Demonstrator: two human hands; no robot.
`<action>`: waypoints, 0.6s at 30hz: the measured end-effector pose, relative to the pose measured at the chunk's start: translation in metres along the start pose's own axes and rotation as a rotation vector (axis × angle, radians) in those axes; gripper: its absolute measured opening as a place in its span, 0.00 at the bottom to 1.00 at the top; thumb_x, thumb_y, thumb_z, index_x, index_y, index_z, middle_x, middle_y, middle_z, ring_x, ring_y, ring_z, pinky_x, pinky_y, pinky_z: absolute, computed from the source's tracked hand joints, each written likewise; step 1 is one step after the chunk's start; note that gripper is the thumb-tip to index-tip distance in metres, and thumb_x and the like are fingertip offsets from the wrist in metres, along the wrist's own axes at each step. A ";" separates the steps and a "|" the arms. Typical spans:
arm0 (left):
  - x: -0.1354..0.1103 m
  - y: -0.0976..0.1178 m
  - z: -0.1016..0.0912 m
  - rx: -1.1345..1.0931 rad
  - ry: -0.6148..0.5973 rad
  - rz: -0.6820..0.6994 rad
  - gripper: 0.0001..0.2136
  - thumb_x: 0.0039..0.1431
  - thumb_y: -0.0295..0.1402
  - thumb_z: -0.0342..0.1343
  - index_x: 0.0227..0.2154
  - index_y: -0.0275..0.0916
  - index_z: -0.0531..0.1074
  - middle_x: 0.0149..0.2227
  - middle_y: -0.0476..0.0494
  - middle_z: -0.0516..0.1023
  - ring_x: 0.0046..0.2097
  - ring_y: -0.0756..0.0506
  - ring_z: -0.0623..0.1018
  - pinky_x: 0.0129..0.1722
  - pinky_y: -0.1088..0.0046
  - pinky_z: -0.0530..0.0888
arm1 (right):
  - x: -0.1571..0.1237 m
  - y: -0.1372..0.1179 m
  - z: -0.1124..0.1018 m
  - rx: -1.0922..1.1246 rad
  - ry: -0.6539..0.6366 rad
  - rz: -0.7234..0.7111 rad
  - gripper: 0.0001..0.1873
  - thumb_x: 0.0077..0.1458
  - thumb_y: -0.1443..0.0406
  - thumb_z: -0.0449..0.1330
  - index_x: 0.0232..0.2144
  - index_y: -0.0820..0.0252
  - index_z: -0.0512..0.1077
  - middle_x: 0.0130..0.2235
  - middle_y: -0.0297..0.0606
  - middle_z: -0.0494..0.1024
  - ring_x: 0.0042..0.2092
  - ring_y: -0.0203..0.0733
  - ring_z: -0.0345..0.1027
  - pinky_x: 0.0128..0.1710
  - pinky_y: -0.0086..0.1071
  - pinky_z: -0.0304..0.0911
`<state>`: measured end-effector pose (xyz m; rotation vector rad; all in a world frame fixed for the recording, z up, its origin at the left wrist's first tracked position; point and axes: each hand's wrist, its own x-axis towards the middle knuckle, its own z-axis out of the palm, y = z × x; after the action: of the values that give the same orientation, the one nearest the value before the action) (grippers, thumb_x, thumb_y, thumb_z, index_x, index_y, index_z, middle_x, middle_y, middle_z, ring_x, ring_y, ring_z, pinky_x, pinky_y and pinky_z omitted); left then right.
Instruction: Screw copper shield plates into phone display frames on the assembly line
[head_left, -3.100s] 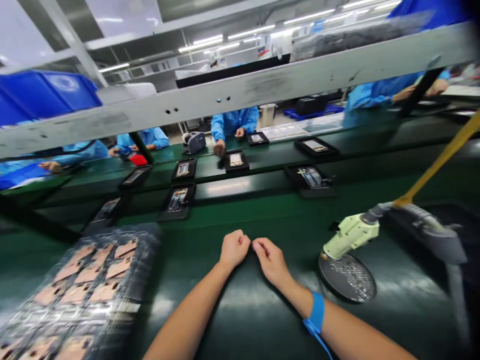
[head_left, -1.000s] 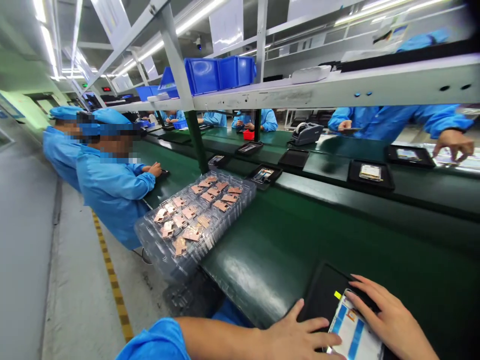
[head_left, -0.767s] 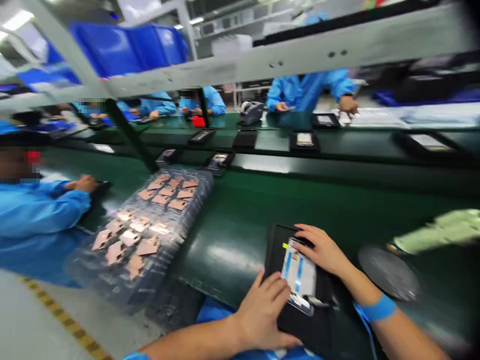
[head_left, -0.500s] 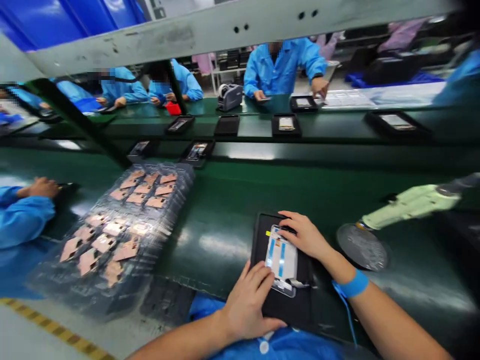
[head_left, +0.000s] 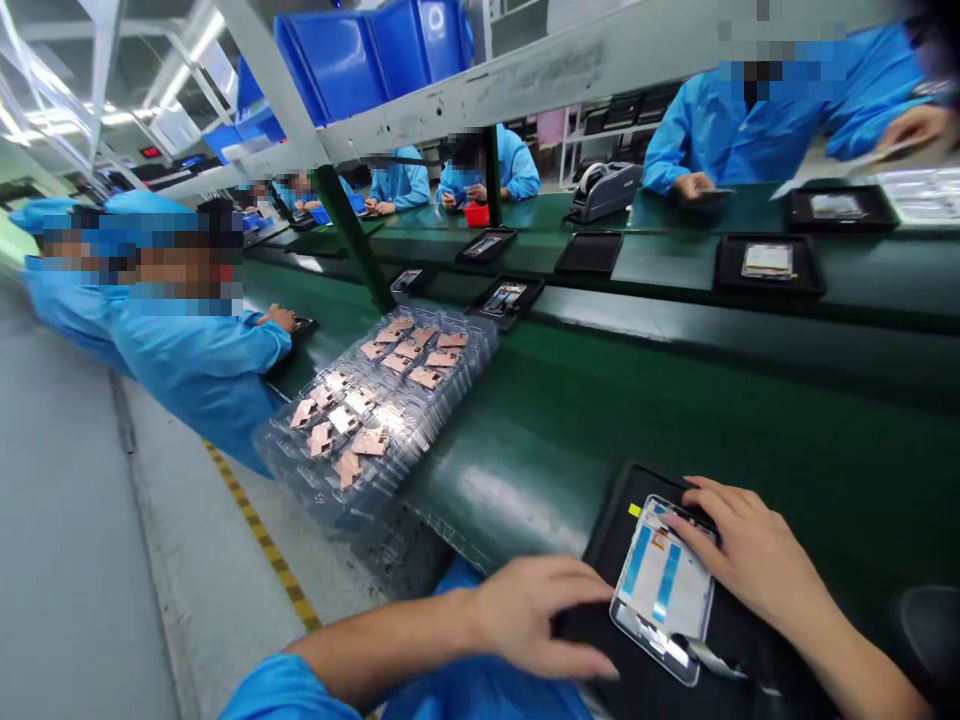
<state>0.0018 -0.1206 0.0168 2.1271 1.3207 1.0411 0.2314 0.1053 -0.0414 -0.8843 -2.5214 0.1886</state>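
Observation:
A flat, tablet-like panel point(head_left: 686, 580) lies in a black tray point(head_left: 611, 530) at the lower right. It has a white frame, a pale back with two blue strips, and a dark ribbon-like piece at its lower end. A yellow tab point(head_left: 634, 510) sticks out at its upper left. My left hand point(head_left: 540, 615) is at the panel's lower left edge, thumb and fingers apart, fingertips at the rim. Over the upper right edge rests my right hand point(head_left: 750, 540), its fingers stretched out and its thumb on the panel. Neither hand grips anything.
A clear plastic tray point(head_left: 457, 400) with several copper-coloured pieces stands to the left. Black trays, one of them here point(head_left: 589, 253), line the green belt. A tape dispenser point(head_left: 607, 190) sits across it. Co-workers in blue sit around; a metal beam point(head_left: 525, 90) crosses above.
The view has swung left, so everything appears further right. My left hand has lifted from the panel's face to its left edge, with fingers more apart. My right hand stays at the upper edge.

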 end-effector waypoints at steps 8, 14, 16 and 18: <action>-0.050 0.001 -0.240 0.647 0.067 -0.617 0.15 0.69 0.40 0.50 0.48 0.39 0.76 0.48 0.40 0.81 0.48 0.42 0.80 0.50 0.65 0.76 | 0.000 0.002 0.004 0.026 0.024 0.052 0.38 0.62 0.33 0.42 0.34 0.56 0.74 0.49 0.45 0.79 0.49 0.59 0.72 0.38 0.47 0.66; -0.059 -0.026 -0.267 0.811 -0.383 -0.678 0.21 0.63 0.29 0.48 0.57 0.41 0.71 0.52 0.39 0.79 0.52 0.41 0.79 0.51 0.66 0.74 | -0.004 0.009 0.009 0.096 0.057 0.034 0.35 0.63 0.36 0.44 0.36 0.56 0.75 0.47 0.46 0.80 0.49 0.58 0.72 0.40 0.48 0.68; -0.059 -0.028 -0.269 0.855 -0.424 -0.676 0.20 0.62 0.28 0.47 0.56 0.40 0.72 0.48 0.38 0.79 0.48 0.41 0.80 0.47 0.67 0.75 | -0.002 0.012 0.012 0.111 0.075 0.023 0.33 0.63 0.37 0.46 0.35 0.56 0.75 0.45 0.45 0.80 0.47 0.58 0.73 0.39 0.48 0.68; -0.059 -0.022 -0.273 0.874 -0.361 -0.639 0.19 0.63 0.32 0.48 0.54 0.39 0.73 0.46 0.38 0.79 0.46 0.41 0.80 0.45 0.67 0.76 | 0.002 0.010 0.008 0.148 0.115 0.009 0.30 0.64 0.39 0.49 0.36 0.56 0.76 0.45 0.46 0.80 0.47 0.57 0.73 0.40 0.48 0.70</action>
<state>-0.2394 -0.1715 0.1512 1.9811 2.2769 -0.2321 0.2322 0.1147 -0.0509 -0.8242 -2.3643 0.3137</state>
